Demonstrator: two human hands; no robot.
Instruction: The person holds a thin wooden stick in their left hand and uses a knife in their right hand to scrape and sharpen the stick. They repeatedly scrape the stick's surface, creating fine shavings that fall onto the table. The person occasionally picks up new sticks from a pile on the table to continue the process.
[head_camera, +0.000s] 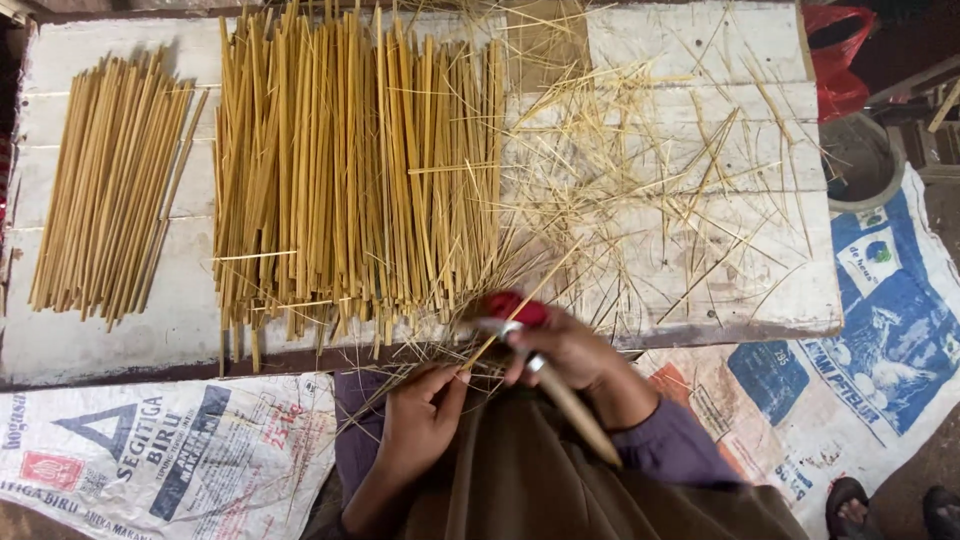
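Note:
My left hand (422, 415) pinches the near end of a thin bamboo stick (525, 290) that slants up and to the right over the board's front edge. My right hand (570, 350) grips a knife with a wooden handle (578, 412), its blade end wrapped in red (515, 306) and resting against the stick. Both hands sit just below the white wooden board (700, 40). A large pile of split bamboo sticks (350, 170) lies in the board's middle. A smaller, tidier bundle (105, 190) lies at its left.
Fine bamboo shavings (660, 170) are strewn over the board's right half. Printed woven sacks (160, 455) cover the floor on the left and on the right (880, 330). A red plastic bag (838, 50) and a round container (862, 160) sit at the far right. Sandalled feet (890, 510) show at the bottom right.

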